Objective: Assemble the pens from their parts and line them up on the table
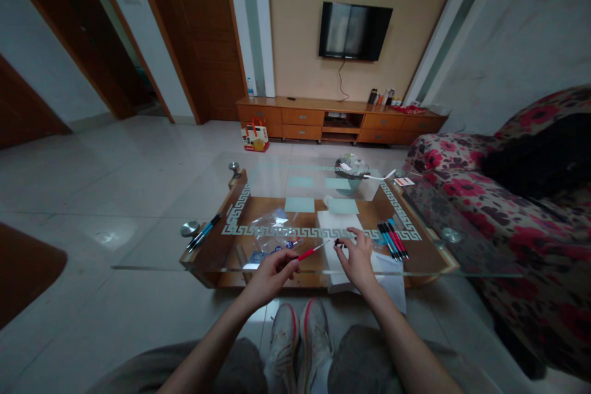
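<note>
Pinched in my left hand (276, 271) is a red pen (306, 254), its pale tip pointing right and slightly up. My right hand (358, 257) is closed with thumb and forefinger on a small dark piece (340, 244), too small to name. A short gap separates the pen's tip from that piece. Both hands are over the near edge of the glass table (157, 246). Right of my right hand lies a row of several pens (392, 240), blue, black and red. On the table's left side rest more dark and blue pens (204, 233).
Clear plastic packaging (272, 228) lies beyond my left hand. A white box (339, 283) and papers (390, 280) sit beneath the glass. A bin (353, 166) stands past the far edge. A flowered sofa (462, 181) is at right, a TV cabinet (300, 117) ahead.
</note>
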`<state>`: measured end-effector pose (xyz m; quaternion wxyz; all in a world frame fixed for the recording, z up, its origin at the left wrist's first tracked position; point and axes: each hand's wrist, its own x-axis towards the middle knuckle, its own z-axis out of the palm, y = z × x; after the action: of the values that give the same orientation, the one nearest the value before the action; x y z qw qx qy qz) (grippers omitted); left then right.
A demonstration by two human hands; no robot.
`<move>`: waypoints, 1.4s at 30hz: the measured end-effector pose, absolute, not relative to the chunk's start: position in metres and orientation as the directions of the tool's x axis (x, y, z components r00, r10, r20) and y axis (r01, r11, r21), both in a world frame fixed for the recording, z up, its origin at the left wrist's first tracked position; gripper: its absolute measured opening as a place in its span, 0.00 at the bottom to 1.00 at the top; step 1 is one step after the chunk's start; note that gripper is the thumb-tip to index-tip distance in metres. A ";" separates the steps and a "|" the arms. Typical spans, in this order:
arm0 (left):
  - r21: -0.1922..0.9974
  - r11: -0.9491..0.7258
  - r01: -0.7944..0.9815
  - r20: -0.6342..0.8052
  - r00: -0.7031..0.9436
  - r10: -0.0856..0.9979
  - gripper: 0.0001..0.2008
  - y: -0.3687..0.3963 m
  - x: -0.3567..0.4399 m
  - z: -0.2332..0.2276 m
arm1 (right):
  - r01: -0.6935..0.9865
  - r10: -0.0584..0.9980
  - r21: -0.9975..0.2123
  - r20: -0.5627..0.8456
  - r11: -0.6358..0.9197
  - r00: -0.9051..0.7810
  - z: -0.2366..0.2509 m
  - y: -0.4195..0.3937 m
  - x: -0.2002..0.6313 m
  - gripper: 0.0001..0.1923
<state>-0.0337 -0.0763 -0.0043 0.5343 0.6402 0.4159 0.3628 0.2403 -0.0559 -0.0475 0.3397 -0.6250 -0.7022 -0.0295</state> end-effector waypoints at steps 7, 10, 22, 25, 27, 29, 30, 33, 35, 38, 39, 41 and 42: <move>0.981 -0.100 0.169 0.026 0.396 0.918 0.16 -0.077 -0.034 0.000 | 0.893 0.857 -0.390 0.516 0.226 0.009 -0.047 -0.056 0.240 0.08; 0.981 -0.100 0.167 0.028 0.390 0.920 0.16 -0.078 -0.034 0.000 | 0.886 0.853 -0.401 0.522 0.234 0.011 -0.048 -0.055 0.241 0.09; 0.984 -0.081 0.162 0.013 0.383 0.924 0.16 -0.076 -0.035 -0.006 | 0.830 0.834 -0.488 0.550 0.271 0.052 -0.025 -0.059 0.237 0.22; 0.983 -0.076 0.168 0.007 0.379 0.926 0.16 -0.076 -0.036 -0.006 | 0.757 0.822 -0.568 0.565 0.322 0.075 -0.009 -0.065 0.234 0.24; 0.981 -0.082 0.175 0.010 0.378 0.926 0.17 -0.077 -0.036 -0.005 | 0.659 0.852 -0.671 0.516 0.340 0.086 -0.002 -0.070 0.231 0.22; 0.978 -0.094 0.186 0.015 0.387 0.922 0.17 -0.077 -0.035 -0.003 | 0.532 0.909 -0.786 0.411 0.314 0.071 0.002 -0.077 0.227 0.19; 0.976 -0.102 0.192 0.018 0.395 0.919 0.17 -0.078 -0.035 -0.003 | 0.469 0.934 -0.834 0.353 0.291 0.049 0.003 -0.080 0.225 0.17; 0.970 -0.120 0.213 0.022 0.414 0.910 0.16 -0.078 -0.034 -0.001 | 0.326 0.972 -0.917 0.235 0.231 -0.027 0.001 -0.085 0.219 0.15; 0.967 -0.129 0.222 0.026 0.416 0.909 0.16 -0.079 -0.034 -0.001 | 0.284 0.978 -0.936 0.200 0.207 -0.055 -0.001 -0.087 0.217 0.15; 0.962 -0.138 0.234 0.028 0.418 0.908 0.17 -0.080 -0.033 0.001 | 0.276 0.983 -0.944 0.170 0.183 -0.072 -0.004 -0.086 0.216 0.14; 0.961 -0.139 0.240 0.027 0.418 0.908 0.17 -0.080 -0.033 0.002 | 0.278 0.984 -0.944 0.162 0.178 -0.078 -0.004 -0.086 0.216 0.13; 0.958 -0.139 0.249 0.024 0.417 0.909 0.16 -0.080 -0.033 0.004 | 0.280 0.984 -0.944 0.152 0.171 -0.090 -0.003 -0.085 0.217 0.12; 0.957 -0.142 0.254 0.024 0.417 0.909 0.16 -0.080 -0.033 0.005 | 0.283 0.984 -0.944 0.147 0.169 -0.097 -0.003 -0.085 0.217 0.12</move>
<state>-0.0328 -0.0801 0.0045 0.4962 0.6800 0.4274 0.3298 0.2167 -0.0851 -0.0026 0.4407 -0.5073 -0.6247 0.3977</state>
